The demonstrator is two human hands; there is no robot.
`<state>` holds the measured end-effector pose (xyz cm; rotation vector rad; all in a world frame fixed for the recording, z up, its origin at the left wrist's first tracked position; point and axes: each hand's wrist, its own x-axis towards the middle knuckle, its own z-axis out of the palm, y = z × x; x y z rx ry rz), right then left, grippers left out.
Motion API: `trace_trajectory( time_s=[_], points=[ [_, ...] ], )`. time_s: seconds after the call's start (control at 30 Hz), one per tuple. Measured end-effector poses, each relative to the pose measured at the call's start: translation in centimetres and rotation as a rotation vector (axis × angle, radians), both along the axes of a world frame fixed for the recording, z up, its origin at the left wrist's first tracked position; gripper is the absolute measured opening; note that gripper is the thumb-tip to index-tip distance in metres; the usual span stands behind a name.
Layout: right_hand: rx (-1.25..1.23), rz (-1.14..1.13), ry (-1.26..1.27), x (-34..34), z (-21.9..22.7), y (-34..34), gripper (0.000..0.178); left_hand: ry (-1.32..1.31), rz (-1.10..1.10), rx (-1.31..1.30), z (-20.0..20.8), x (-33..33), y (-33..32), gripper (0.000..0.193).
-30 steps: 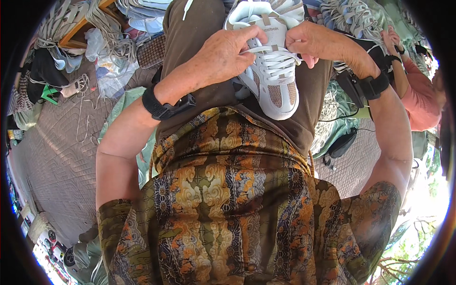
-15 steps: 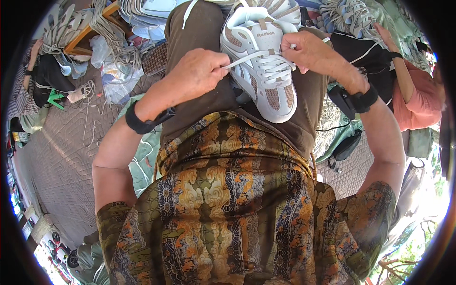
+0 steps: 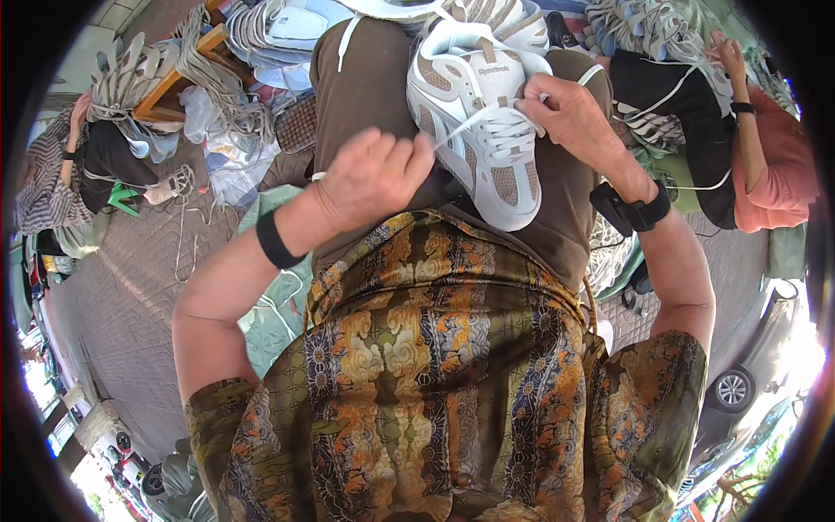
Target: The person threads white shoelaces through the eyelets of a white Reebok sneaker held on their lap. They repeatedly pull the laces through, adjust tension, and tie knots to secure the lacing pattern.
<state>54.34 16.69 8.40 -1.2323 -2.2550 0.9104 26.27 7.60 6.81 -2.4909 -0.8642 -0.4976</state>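
Observation:
A white and tan sneaker rests between my thighs, its toe toward me, with a white shoelace threaded across its front. My left hand, slightly blurred, is closed on a length of lace stretched from the shoe's upper eyelets, left of the toe. Over the right side of the upper, my right hand pinches the lace beside the tongue. The ends inside both hands are hidden by my fingers.
More sneaker uppers lie beyond the shoe. Stacked pale shoe parts and hanging bundles of laces stand at the far left near a wooden frame. A person in a pink top sits right; another in a striped sleeve sits left.
My left hand has moved down toward me, turning its knuckles up and drawing the lace lower. My right hand stays beside the tongue, shifted slightly.

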Motion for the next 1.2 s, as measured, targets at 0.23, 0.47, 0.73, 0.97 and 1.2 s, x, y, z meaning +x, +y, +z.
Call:
trace_trajectory(
  time_s=[0.23,0.47,0.73,0.97,1.2],
  points=[
    [0.147,0.025,0.033,-1.2,-0.6,-0.1,0.020,-0.135,0.156,0.163,3.7,-2.6,6.5,0.032],
    [0.049,-0.048,0.068,-0.1,-1.5,-0.3,0.018,-0.130,0.146,0.091,2.2,-2.1,5.2,0.033],
    [-0.229,0.116,0.157,-0.7,-0.3,0.9,0.010,-0.436,0.346,-0.431,0.8,-3.6,2.0,0.011],
    [0.116,0.059,0.172,-0.3,-0.1,-1.1,0.010,-0.313,0.349,-0.467,4.2,-5.3,2.0,0.008],
    [0.549,0.122,0.035,-1.2,0.2,-2.2,0.019,-0.168,0.520,-0.460,1.1,-9.8,-3.7,0.004]
  ],
)
